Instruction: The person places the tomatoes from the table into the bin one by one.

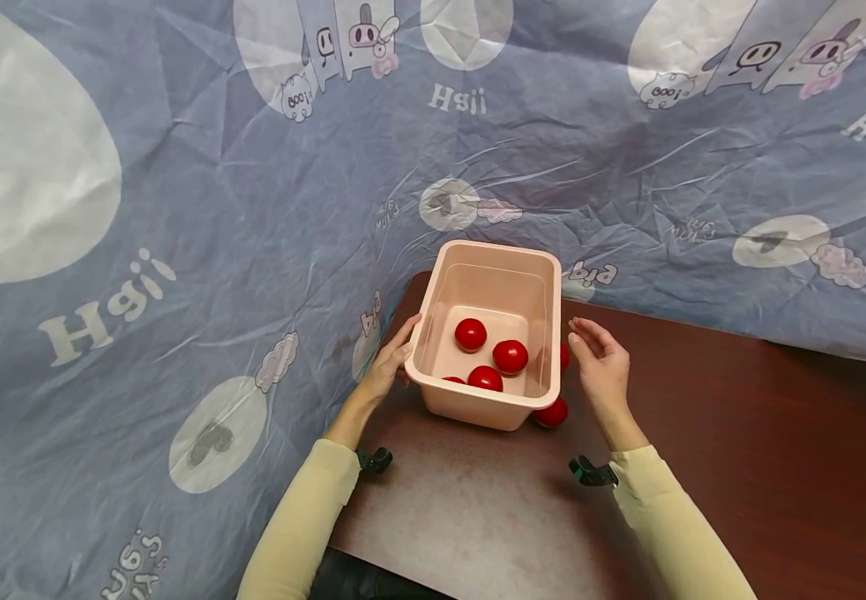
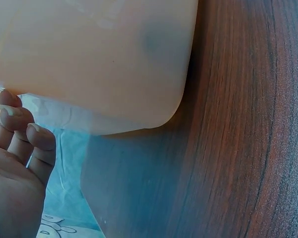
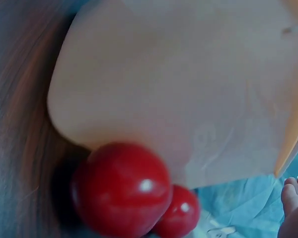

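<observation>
Pale-pink rectangular plastic bin (image 1: pixel 470 408) is sitting by the far-left corner of the brown wood-grain surface (image 1: pixel 470 487); left grip (image 1: pixel 386 367) is pinching its left rim (image 1: pixel 431 287), right grip (image 1: pixel 603 364) is hovering alongside, loosely curled, holding nothing. Likely light, stiff; side rims are offering best hold.

Left hand (image 2: pixel 15 183): lower left, fingers bent, uppermost fingertip at container edge | Pale peach, round-cornered plastic container (image 2: pixel 99 59): upper left to centre | Dark reddish-brown wood-grain tabletop (image 2: pixel 238 124): right | Blue creased printed sheet (image 2: pixel 65 166): lower left, beside hand
</observation>
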